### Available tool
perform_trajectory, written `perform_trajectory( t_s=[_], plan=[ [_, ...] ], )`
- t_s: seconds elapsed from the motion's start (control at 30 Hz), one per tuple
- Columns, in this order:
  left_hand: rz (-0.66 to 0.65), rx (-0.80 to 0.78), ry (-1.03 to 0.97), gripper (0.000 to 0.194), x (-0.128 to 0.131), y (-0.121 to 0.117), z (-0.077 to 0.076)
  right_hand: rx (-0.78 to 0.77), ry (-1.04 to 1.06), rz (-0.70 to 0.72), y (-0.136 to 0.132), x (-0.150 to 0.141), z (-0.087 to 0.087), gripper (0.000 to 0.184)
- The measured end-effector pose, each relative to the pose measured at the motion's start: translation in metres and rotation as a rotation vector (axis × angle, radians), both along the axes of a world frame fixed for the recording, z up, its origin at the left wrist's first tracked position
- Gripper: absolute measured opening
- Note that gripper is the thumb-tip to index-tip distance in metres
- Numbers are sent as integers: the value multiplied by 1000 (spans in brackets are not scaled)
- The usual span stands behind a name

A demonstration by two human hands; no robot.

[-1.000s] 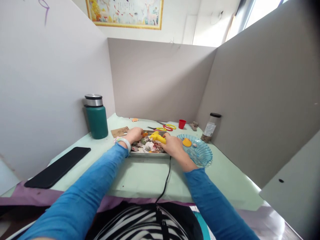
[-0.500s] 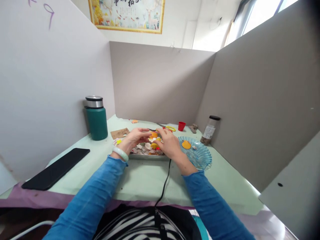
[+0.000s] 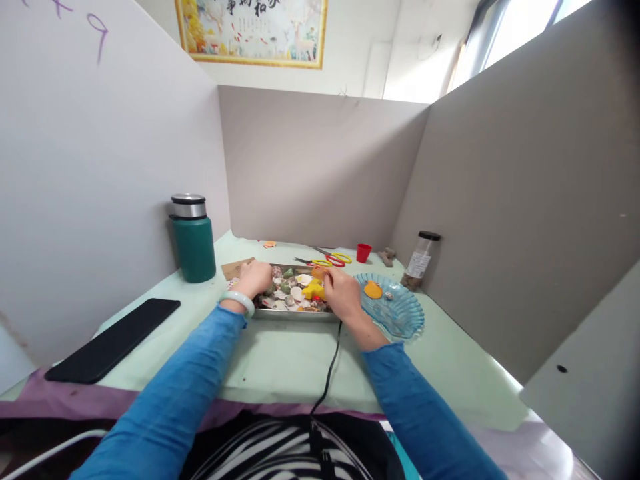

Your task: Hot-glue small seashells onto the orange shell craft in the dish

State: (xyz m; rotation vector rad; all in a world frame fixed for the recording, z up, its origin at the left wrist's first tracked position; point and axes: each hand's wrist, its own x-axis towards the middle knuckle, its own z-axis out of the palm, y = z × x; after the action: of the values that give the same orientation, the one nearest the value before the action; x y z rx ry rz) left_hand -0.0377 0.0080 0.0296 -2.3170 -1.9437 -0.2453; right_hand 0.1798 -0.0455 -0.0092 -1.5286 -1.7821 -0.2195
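A metal tray (image 3: 295, 315) full of several seashells lies in the middle of the green table. My left hand (image 3: 254, 277) rests curled on the tray's left end, its fingers closed over the shells; what it grips is hidden. My right hand (image 3: 339, 292) is over the tray's right end, closed on a small orange shell (image 3: 318, 272) held at its fingertips. A yellow glue gun (image 3: 313, 290) lies on the shells just left of that hand, and its black cord (image 3: 330, 373) runs toward me.
A blue glass dish (image 3: 400, 312) with an orange shell stands right of the tray. Behind are yellow-and-red scissors (image 3: 330, 259), a red cup (image 3: 363, 253) and a jar (image 3: 420, 259). A green flask (image 3: 193, 239) and a black phone (image 3: 113, 340) sit left. Partition walls close three sides.
My hands met over the tray with an orange shell, then parted. The left hand dropped to the tray's left end; the right hand kept the shell. The glue gun now lies on the shells.
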Motion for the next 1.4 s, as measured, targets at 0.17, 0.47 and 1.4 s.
perform_trajectory(
  t_s=[0.17,0.47,1.4],
  plan=[
    [10,42,-28,13,-2,2,-7,30,24,23,1,0,-3,29],
    [-281,-133,-978,16,10,-15,5,49,325,87,5,-4,0,30],
    [-250,-458,-1715,19,36,-23,-20,-271,-219,0,-10,6,10,36]
  ],
)
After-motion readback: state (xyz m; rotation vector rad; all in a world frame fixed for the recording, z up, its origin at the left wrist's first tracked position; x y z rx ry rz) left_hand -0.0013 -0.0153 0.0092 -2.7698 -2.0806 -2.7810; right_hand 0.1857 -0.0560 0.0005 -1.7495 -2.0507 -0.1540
